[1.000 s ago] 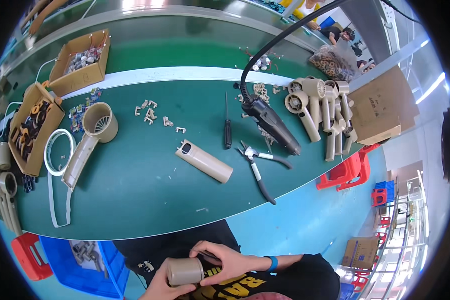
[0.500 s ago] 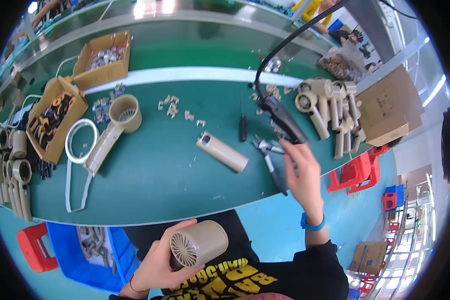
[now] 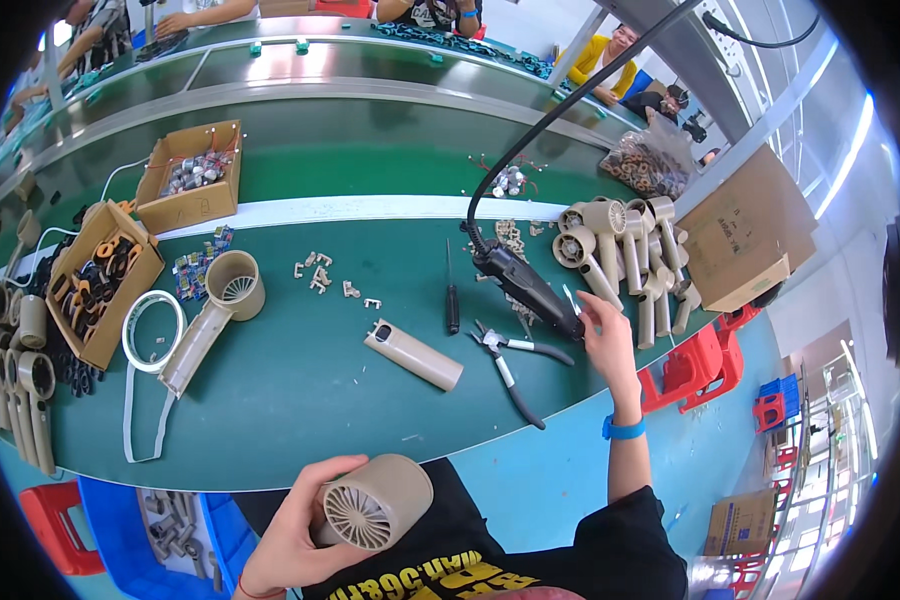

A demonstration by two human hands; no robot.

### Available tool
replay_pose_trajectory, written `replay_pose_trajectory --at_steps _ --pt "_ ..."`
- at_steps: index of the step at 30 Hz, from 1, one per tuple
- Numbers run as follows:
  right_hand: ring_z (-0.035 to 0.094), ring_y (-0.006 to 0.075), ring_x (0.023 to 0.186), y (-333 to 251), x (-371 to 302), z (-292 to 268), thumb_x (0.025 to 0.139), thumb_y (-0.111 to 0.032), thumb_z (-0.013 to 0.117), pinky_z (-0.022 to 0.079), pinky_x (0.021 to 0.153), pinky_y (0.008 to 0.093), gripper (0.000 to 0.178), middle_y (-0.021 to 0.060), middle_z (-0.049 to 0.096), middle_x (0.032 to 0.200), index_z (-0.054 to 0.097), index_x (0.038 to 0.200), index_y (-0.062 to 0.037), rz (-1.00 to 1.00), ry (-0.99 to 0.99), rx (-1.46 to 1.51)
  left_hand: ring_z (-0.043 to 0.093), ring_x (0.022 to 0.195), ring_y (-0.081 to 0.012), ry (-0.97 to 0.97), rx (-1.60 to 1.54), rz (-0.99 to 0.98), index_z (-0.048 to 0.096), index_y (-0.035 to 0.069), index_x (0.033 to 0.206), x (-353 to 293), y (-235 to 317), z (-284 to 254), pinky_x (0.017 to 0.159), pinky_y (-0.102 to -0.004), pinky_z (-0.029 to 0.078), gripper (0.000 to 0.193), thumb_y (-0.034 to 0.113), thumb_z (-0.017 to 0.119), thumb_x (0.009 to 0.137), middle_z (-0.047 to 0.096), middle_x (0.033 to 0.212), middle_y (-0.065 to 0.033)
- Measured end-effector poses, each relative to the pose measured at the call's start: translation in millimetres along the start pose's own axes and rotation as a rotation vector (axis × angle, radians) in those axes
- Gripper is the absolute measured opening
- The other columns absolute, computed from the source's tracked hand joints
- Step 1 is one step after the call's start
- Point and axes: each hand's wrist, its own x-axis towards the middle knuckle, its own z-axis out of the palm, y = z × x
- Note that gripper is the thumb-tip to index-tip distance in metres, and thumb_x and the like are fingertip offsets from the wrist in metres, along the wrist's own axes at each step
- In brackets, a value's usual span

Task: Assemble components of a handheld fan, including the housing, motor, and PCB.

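Observation:
My left hand point(image 3: 305, 530) grips a beige cylindrical fan housing point(image 3: 402, 500) close to my body, its round slotted grille facing left and down. At the right, my right hand point(image 3: 610, 345) is at the lower end of a black corded power tool point(image 3: 530, 290); its fingers are apart and slightly bent, and whether they touch the tool is unclear. A slim pale piece point(image 3: 571, 298) shows beside the fingertips. Diagonal pliers point(image 3: 505, 365) with black-and-white handles lie nearby, jaws apart. A beige handle tube point(image 3: 413, 355) and a thin screwdriver point(image 3: 452, 308) rest on the green table.
Beige fan bodies point(image 3: 630, 240) are piled at the right beside a cardboard box point(image 3: 745, 235). Two cartons of parts point(image 3: 105, 295) stand at the left, near a white ring point(image 3: 130, 340) and another fan body point(image 3: 195, 350). A blue bin point(image 3: 120, 540) sits below the table. Co-workers occupy the far side.
My right hand has moved right, from over the pliers to the black tool's end, uncovering the pliers. The left hand still holds the fan housing. The view has shifted, showing more of the far side.

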Motion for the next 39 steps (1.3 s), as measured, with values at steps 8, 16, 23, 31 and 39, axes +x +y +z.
replay_pose_trajectory --at_steps 8,16,23,31,39 --pt "0.067 0.0216 0.084 -119.4 -22.1 0.6 0.09 -0.001 0.058 0.051 0.073 0.0291 0.02 0.0126 0.067 0.097 0.065 0.109 -0.0008 -0.301 0.096 0.204 0.062 0.081 -0.0126 0.173 -0.081 -0.032 0.035 0.004 0.139 27.0 9.0 -2.4 0.06 -0.0223 0.052 0.063 -0.01 0.062 0.084 0.06 0.108 -0.0098" --pt "0.063 0.0329 0.07 -141.4 12.0 65.9 0.087 -0.023 0.066 0.051 0.058 0.0418 0.017 0.0137 0.061 0.081 0.062 0.095 -0.0089 -0.454 -0.183 -0.251 0.059 0.065 -0.0101 0.139 0.017 0.019 0.026 0.007 0.142 43.7 16.1 -1.6 0.051 -0.0221 0.048 0.066 -0.005 0.062 0.087 0.063 0.102 -0.0112" --pt "0.06 0.0224 0.069 -173.6 -7.7 46.0 0.091 -0.005 0.055 0.049 0.06 0.0345 0.029 0.0093 0.055 0.084 0.052 0.12 -0.0055 -0.501 -0.102 0.302 0.058 0.058 -0.0127 0.219 -0.182 0.226 0.019 0.01 0.14 50.1 3.9 -10.3 0.05 -0.0243 0.05 0.063 -0.004 0.055 0.09 0.057 0.103 -0.0133" --pt "0.023 0.0015 0.049 -138.2 -12.8 -0.7 0.103 -0.025 0.042 0.014 0.043 0.0202 0.027 -0.0055 0.034 0.066 0.053 0.114 -0.0021 -0.042 0.043 1.029 0.055 0.051 -0.0118 0.101 -0.159 0.169 0.016 0.011 0.14 61.0 12.9 -3.8 0.042 -0.0221 0.046 0.066 -0.006 0.054 0.089 0.059 0.101 -0.0191" --pt "0.025 0.0036 0.049 -109.3 108.6 -67.7 0.104 -0.02 0.042 0.019 0.041 0.0208 0.023 -0.0064 0.027 0.064 0.053 0.112 -0.0017 -0.068 0.16 1.393 0.056 0.053 -0.01 0.166 -0.128 0.134 0.016 0.01 0.142 49.1 23.9 0.6 0.041 -0.0191 0.043 0.068 -0.008 0.051 0.087 0.061 0.097 -0.0197"
